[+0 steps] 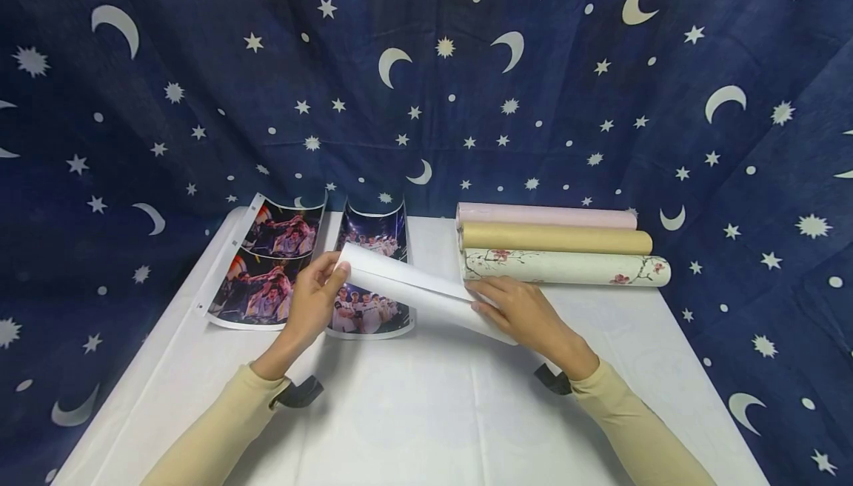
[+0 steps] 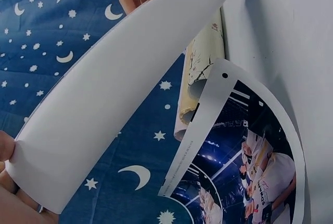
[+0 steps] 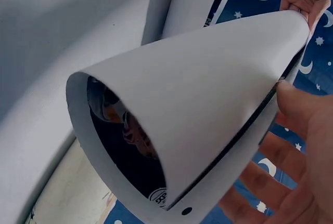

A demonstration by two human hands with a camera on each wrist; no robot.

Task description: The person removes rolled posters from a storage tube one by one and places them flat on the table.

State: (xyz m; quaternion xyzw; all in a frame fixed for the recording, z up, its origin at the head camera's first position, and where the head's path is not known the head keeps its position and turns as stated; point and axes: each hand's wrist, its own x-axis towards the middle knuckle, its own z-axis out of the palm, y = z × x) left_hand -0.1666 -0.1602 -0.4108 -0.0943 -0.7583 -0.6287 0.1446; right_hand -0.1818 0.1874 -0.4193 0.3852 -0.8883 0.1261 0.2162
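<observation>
A curled photo print hangs above the table, white back outward; its dark picture side shows inside the roll in the right wrist view. My left hand pinches the left end, thumb on top. At the other end my right hand holds the long edge, its thumb pressing there and the fingers spread behind the sheet. Below and left of the held print lies a second print with a group of people in white, its ends curling up. Beside it lies another print with two reddish pictures.
Three rolls lie side by side at the back right: a pink roll, a gold roll and a white floral roll, nearest my right hand. The white-covered table meets a dark blue star-and-moon cloth behind.
</observation>
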